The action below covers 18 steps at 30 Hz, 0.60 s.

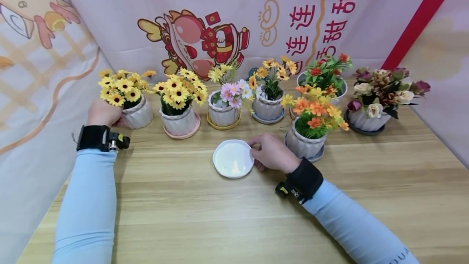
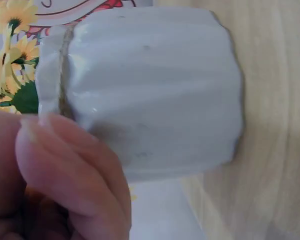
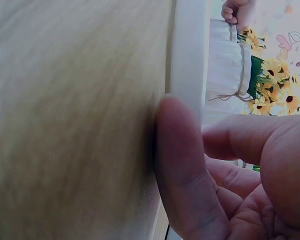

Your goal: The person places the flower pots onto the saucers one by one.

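At the far left of the head view, my left hand [image 1: 104,113] grips the rim side of a ribbed white flowerpot [image 1: 140,115] of yellow daisy-like flowers. That pot [image 2: 160,90] fills much of the left wrist view, curled fingers by its string-tied rim; part of the grip is hidden. Mid-table, a shiny white plant saucer [image 1: 232,160] lies bare. My right hand [image 1: 275,154] pinches its right edge. Close up in the right wrist view, one finger lies against the outer side of the saucer [image 3: 187,55], with the thumb across the rim.
More potted flowers stand in a row on saucers: yellow [image 1: 179,121], pink [image 1: 223,113], orange-yellow [image 1: 269,107], red [image 1: 340,89] and purple-cream [image 1: 368,119]. An orange-flowered pot [image 1: 305,141] stands close behind my right hand. Printed cloth [image 1: 121,15] hangs behind the wooden table [image 1: 183,215].
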{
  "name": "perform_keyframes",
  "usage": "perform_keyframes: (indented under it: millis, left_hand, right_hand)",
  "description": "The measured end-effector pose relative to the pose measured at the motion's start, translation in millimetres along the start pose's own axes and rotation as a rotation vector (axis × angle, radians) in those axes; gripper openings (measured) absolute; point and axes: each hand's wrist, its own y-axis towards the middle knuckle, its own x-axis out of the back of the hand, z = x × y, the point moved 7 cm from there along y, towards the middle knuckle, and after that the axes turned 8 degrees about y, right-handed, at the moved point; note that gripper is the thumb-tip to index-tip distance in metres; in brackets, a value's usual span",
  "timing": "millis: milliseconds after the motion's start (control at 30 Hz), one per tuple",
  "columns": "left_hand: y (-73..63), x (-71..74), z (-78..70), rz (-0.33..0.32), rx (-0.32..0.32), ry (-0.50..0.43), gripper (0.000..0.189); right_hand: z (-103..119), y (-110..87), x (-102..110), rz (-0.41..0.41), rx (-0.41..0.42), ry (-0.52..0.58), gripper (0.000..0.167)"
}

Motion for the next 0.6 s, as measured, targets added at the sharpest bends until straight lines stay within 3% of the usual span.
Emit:
perform_keyframes:
  millis: [600]
  left_hand:
    - [-8.7,3.9,-3.8,0.032,0.021,-0.038,0.048]
  right_hand:
    - [-1.2,-0.1,0.0,0.005,-0.014,-0.007,0.032]
